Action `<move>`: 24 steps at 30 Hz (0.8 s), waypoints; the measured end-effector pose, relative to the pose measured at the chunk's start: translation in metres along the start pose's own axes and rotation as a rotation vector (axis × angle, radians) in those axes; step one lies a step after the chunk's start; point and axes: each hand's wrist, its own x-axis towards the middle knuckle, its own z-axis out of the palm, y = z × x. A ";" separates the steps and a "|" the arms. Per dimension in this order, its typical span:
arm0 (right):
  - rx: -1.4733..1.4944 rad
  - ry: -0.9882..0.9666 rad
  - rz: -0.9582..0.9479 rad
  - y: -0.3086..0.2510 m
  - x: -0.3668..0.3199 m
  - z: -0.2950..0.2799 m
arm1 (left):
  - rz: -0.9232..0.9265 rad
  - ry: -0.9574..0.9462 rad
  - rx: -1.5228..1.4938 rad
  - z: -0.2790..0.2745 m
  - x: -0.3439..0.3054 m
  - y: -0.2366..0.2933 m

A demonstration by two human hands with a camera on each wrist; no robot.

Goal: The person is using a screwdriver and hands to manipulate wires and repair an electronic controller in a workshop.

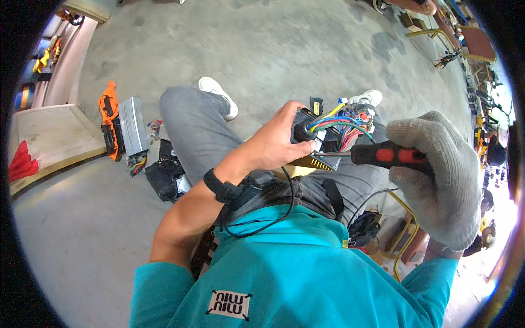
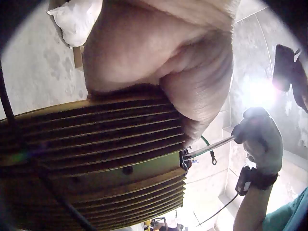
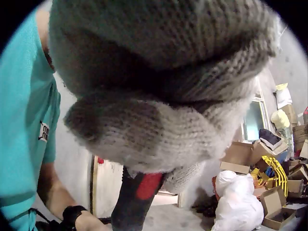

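Note:
My bare left hand (image 1: 273, 139) grips a box-shaped finned controller (image 2: 96, 132) over my lap, thumb near its wired end. Long parallel fins cover the side that shows in the left wrist view. A bundle of coloured wires (image 1: 347, 128) comes out of that end, with a thick black sleeve around part of it. In a grey knitted glove, my right hand (image 1: 443, 175) holds a screwdriver (image 1: 391, 156) by its red and black handle. The metal shaft (image 2: 211, 147) points left, its tip at the controller's end. A green wire with a ring terminal (image 2: 214, 159) hangs beside the shaft.
On the floor to the left lie an orange and black part (image 1: 111, 123), a silver finned box (image 1: 134, 126) and a black bag (image 1: 163, 177). A pale panel (image 1: 57, 131) stands farther left. The right wrist view shows a white sack (image 3: 238, 204) and cardboard boxes (image 3: 276, 207).

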 end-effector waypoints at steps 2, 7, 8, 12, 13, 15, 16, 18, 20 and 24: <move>-0.025 0.019 -0.045 -0.002 -0.002 0.000 | -0.007 -0.001 0.004 0.001 0.000 0.000; 0.071 0.118 -0.054 -0.005 -0.030 0.005 | -0.028 -0.019 -0.008 0.011 -0.007 0.002; 0.093 0.116 -0.042 -0.003 -0.036 0.004 | -0.004 -0.009 0.042 0.013 -0.007 0.003; 0.119 0.115 -0.034 0.004 -0.025 0.006 | -0.055 -0.067 -0.015 -0.003 0.001 -0.002; 0.117 0.109 -0.036 0.004 -0.026 0.007 | -0.055 -0.069 -0.013 -0.003 0.001 -0.004; 0.118 0.121 -0.044 0.005 -0.026 0.008 | -0.006 -0.018 0.088 -0.001 0.000 -0.007; 0.117 0.132 -0.056 0.006 -0.026 0.008 | -0.003 -0.018 0.088 0.000 0.001 -0.008; 0.110 0.123 -0.054 0.009 -0.028 0.009 | -0.013 -0.021 0.084 -0.001 0.001 -0.007; 0.105 0.114 -0.054 0.011 -0.027 0.008 | -0.033 -0.028 0.066 -0.001 0.001 -0.003; 0.115 0.115 -0.081 0.015 -0.020 0.009 | -0.051 -0.012 0.036 0.001 -0.002 -0.001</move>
